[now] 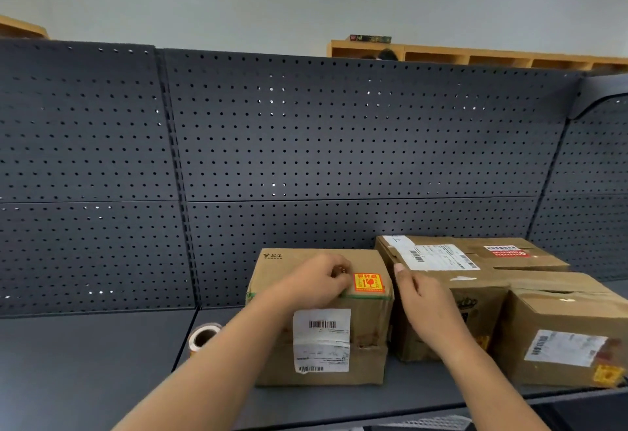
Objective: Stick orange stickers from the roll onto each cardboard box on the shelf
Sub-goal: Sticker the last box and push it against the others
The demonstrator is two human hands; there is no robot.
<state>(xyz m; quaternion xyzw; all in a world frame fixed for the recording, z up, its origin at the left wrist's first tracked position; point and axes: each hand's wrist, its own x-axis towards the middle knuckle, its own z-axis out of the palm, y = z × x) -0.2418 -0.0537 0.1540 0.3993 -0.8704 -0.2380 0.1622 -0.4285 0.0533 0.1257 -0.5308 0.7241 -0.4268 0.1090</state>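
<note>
A cardboard box (370, 325) with a white shipping label stands on the dark shelf (85, 362). An orange sticker (368, 282) lies on its top near the front right corner. My left hand (317, 282) rests on the box top just left of that sticker, fingers curled, with nothing visible in them. My right hand (419, 299) hovers at the box's right edge, fingers straight and pointing up. The sticker roll (203, 335) lies on the shelf left of the box, partly hidden by my left forearm.
Right of this box stand three more cardboard boxes: a middle one (475, 294), a flat one behind it (520, 260), and a front one (560, 315) with an orange sticker (610, 374) at its lower corner. A black pegboard (306, 141) backs the shelf.
</note>
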